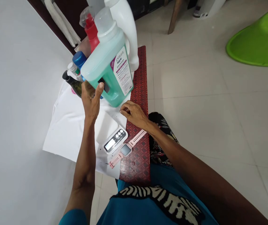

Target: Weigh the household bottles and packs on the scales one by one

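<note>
At the jug's handle side, my left hand [92, 101] is closed around a dark green bottle [74, 85] with a black cap. The bottle leans up to the left, and my fingers cover part of it. Right behind my thumb stands a large jug [116, 93] of green liquid with a printed label. My right hand [134, 113] rests over the table's edge near the jug's base, its fingers loosely curled with nothing visible in them. Between my forearms lie a white digital scale [107, 128] and a watch [125, 150] with a pink strap.
Behind the jug stand a white jug [126, 28], a red bottle [92, 32], a blue-capped bottle [79, 59] and a small white-capped bottle [73, 67]. White cloth [64, 125] covers part of the red patterned table [137, 162]. A wall borders the left; a green chair [262, 40] stands right.
</note>
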Available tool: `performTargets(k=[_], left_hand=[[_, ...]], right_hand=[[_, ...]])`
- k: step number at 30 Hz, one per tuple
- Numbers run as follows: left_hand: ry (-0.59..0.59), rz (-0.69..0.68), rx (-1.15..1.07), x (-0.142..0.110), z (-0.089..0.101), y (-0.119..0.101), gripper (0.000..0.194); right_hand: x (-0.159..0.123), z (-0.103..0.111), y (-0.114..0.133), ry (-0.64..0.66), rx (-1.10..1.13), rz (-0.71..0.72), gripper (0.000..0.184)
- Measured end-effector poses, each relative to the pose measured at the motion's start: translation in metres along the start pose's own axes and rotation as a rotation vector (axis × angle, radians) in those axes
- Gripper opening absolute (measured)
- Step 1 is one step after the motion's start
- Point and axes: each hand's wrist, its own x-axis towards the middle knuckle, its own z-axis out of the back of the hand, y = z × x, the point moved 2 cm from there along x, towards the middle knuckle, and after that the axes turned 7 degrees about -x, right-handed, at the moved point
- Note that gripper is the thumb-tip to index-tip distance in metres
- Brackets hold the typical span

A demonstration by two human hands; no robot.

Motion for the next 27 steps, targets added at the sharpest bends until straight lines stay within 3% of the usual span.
performTargets(k=[2,7,11,14,20,23,27], left_hand=[[0.004,0.042,-0.073,0.010,-0.014,0.002,0.066],[-0.183,0.140,-0.143,0.032,-0.044,0.015,0.071],[-0.311,0.163,-0.129,0.041,-0.050,0.010,0.069],[-0.450,0.125,-0.184,0.036,-0.032,-0.013,0.071],[-0.650,0.031,-0.252,-0.011,0.039,-0.070,0.069],[-0.698,0.054,-0.213,-0.047,0.067,-0.081,0.062],[-0.707,0.113,-0.199,-0.089,0.088,-0.078,0.056]], right_hand=[[0.001,0.000,0.000,0.003,0.000,-0.001,0.010],[0.002,0.000,0.000,-0.027,-0.010,0.014,0.015],[0.004,0.001,0.002,-0.036,-0.019,0.005,0.017],[0.005,0.001,0.003,-0.023,-0.025,-0.012,0.018],[0.003,0.000,0.002,-0.024,-0.022,-0.007,0.016],[0.003,0.000,0.000,-0.027,-0.025,-0.004,0.014],[0.003,-0.001,-0.002,-0.029,-0.037,0.000,0.013]])
